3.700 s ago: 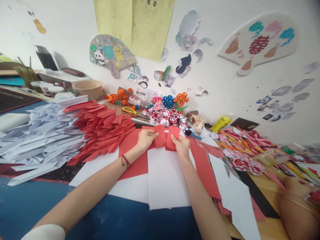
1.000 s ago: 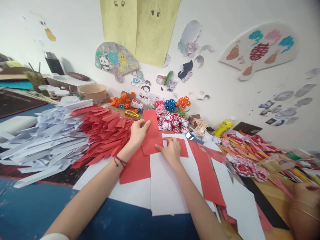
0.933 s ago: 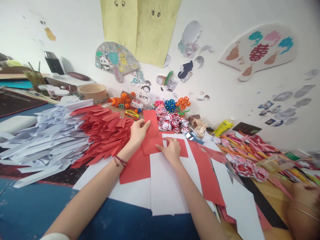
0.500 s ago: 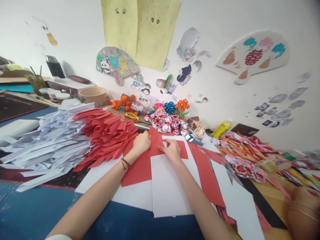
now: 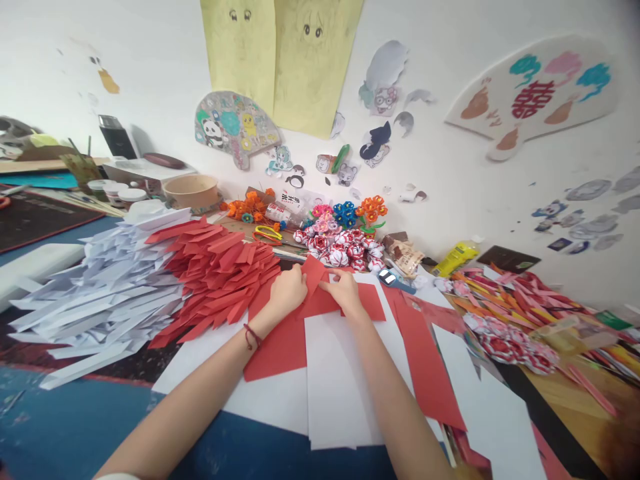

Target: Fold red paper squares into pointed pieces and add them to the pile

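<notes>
From where I stand, the person's left hand [image 5: 289, 290] has its fingers curled in, its grip pinching the left edge of a small red paper [image 5: 313, 272]. The right hand [image 5: 345, 293] comes at the paper's right edge with thumb and forefinger; whether that grip is pressed together on it I can't tell. The small red paper is between the two hands, tilted, above other red paper. A dark red cord bracelet [image 5: 253, 337] circles the left wrist.

Under the forearms, white sheets [image 5: 340, 387] and a larger red sheet [image 5: 277, 353] lie on the blue table [image 5: 280, 453]. Left of the hands spreads a heap of folded red strips [image 5: 215, 273], with a heap of white strips [image 5: 120, 280] beside it. Beyond the hands sit red-and-white paper flowers [image 5: 345, 248], and a blue watch [image 5: 394, 280] lies just to their right. Farther back on the left is a round tan bowl [image 5: 191, 192].
</notes>
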`<state>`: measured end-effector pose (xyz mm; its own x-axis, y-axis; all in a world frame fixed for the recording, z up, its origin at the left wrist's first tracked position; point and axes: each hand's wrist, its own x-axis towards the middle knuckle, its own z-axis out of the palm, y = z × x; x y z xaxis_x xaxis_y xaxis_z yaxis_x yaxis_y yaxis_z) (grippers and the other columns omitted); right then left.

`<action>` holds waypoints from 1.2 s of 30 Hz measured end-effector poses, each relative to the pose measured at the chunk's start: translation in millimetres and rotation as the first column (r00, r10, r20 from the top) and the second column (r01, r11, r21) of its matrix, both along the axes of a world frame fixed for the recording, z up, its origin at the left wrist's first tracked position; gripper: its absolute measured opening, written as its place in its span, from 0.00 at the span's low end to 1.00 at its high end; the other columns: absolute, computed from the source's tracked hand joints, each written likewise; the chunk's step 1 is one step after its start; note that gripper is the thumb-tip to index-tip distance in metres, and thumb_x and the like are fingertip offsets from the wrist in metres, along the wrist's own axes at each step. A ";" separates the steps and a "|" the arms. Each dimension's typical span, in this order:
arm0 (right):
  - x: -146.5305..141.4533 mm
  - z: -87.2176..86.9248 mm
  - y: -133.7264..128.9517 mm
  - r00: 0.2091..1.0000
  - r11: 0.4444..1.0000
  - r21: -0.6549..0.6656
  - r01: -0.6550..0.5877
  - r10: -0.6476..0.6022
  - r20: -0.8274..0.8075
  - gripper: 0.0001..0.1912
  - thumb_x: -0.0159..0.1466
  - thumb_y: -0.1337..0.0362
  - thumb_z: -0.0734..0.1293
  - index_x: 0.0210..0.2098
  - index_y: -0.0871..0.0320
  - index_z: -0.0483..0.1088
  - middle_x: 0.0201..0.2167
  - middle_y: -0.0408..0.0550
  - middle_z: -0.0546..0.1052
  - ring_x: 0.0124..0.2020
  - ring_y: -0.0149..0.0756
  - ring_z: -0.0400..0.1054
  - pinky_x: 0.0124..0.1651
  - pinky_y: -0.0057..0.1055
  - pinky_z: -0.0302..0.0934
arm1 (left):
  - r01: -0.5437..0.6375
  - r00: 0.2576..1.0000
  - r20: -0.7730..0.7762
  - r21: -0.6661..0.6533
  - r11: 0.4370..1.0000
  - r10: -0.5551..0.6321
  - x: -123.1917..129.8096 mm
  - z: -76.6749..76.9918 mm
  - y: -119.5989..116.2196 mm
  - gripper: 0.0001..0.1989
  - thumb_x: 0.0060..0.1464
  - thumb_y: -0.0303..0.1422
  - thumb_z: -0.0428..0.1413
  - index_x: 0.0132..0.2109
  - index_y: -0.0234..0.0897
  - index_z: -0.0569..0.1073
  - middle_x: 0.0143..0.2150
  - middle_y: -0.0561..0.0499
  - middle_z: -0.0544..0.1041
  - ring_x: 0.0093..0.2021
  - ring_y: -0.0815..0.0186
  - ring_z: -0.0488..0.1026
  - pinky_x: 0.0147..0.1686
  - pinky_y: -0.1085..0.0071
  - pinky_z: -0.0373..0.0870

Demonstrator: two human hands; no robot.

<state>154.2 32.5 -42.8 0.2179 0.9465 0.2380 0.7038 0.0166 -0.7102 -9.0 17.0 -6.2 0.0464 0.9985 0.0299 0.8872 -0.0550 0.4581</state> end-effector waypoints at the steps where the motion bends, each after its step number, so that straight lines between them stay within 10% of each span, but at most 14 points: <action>1: 1.8 0.8 -0.6 1.000 1.000 -0.014 0.010 -0.010 0.000 0.26 0.48 0.51 0.71 0.44 0.57 0.75 0.34 0.49 0.73 0.36 0.42 0.69 0.41 0.36 0.61 | -0.003 1.000 -0.004 -0.001 1.000 0.003 0.2 -0.3 0.1 0.14 0.61 0.36 0.43 0.47 0.35 0.67 0.43 0.36 0.77 0.46 0.53 0.75 0.42 0.63 0.68; 11: 2.1 5.3 -0.4 0.997 0.999 -0.023 -0.027 0.029 0.068 0.20 0.52 0.53 0.70 0.43 0.53 0.74 0.38 0.47 0.70 0.39 0.39 0.67 0.42 0.34 0.59 | 0.000 0.998 -0.055 -0.008 1.000 -0.001 3.3 0.6 -0.2 0.14 0.62 0.36 0.42 0.47 0.36 0.67 0.42 0.38 0.78 0.44 0.53 0.76 0.40 0.64 0.67; 24: 0.6 17.5 -8.8 0.941 0.986 0.027 -0.166 0.167 -0.296 0.15 0.53 0.64 0.67 0.41 0.53 0.71 0.26 0.41 0.75 0.27 0.37 0.67 0.34 0.31 0.60 | 0.048 0.989 -0.136 -0.028 0.998 -0.051 8.7 9.0 -3.8 0.11 0.63 0.34 0.40 0.42 0.37 0.65 0.35 0.42 0.78 0.36 0.56 0.77 0.29 0.70 0.60; 36: 48.9 28.3 -12.6 0.863 0.931 0.087 0.353 -0.289 -0.415 0.22 0.56 0.61 0.61 0.50 0.57 0.71 0.37 0.53 0.75 0.33 0.41 0.68 0.40 0.36 0.62 | 0.059 0.987 -0.153 0.089 0.994 -0.045 7.5 14.0 -4.5 0.17 0.65 0.35 0.36 0.38 0.38 0.67 0.33 0.44 0.76 0.35 0.58 0.74 0.31 0.67 0.60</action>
<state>203.0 19.9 -14.5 0.6085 0.7659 0.2078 0.3568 -0.0301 -0.9337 -1.5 12.4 7.8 0.1096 0.9878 0.1109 0.9403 -0.1392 0.3105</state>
